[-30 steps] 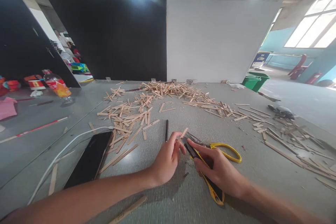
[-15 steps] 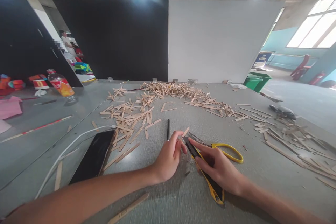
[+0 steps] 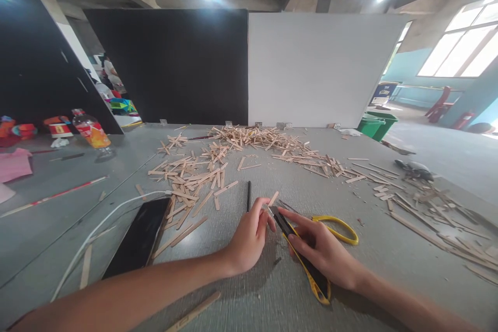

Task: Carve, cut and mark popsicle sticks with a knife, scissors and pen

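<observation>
My left hand (image 3: 249,236) pinches a short wooden stick (image 3: 273,198) against the grey table (image 3: 381,264), fingers closed on it. My right hand (image 3: 321,251) grips a yellow and black utility knife (image 3: 307,267), its blade end touching the stick right beside my left fingertips. Yellow-handled scissors (image 3: 336,228) lie on the table just behind my right hand. A black pen (image 3: 248,196) lies just beyond my left hand.
Heaps of wooden sticks (image 3: 218,161) cover the table's middle and back, more lie at the right (image 3: 428,207). A black phone (image 3: 136,236) with a white cable (image 3: 97,228) lies left. An orange drink bottle (image 3: 90,132) stands far left. Black and white boards (image 3: 311,67) close the back.
The camera view has tilted down slightly. Both hands stay in place, the knife still at the stick.
</observation>
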Action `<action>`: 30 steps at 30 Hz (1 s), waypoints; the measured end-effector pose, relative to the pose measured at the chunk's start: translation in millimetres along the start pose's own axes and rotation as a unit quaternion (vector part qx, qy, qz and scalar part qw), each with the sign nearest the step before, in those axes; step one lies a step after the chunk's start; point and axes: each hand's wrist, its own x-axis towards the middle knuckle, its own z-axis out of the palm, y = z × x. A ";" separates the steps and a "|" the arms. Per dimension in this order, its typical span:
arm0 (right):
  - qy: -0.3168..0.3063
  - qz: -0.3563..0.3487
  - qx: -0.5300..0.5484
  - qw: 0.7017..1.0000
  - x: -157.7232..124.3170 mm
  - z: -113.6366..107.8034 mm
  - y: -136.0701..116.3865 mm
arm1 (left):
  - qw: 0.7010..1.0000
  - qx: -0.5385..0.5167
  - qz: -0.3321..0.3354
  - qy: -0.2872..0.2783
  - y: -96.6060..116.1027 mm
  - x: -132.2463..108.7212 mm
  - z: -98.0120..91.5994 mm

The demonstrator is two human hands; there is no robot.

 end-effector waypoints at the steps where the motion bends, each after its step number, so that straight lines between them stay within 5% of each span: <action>1: 0.000 -0.001 -0.002 1.000 0.1 -0.2 0.6 | 1.000 0.000 -0.001 0.000 0.1 0.0 0.1; 22: 0.016 -0.017 0.025 0.999 7.1 -1.2 4.4 | 0.996 -0.050 -0.048 0.047 -2.6 10.2 13.8; 30: 0.017 -0.007 -0.011 1.000 0.3 -1.3 3.9 | 0.991 -0.111 -0.061 0.041 2.5 4.7 5.7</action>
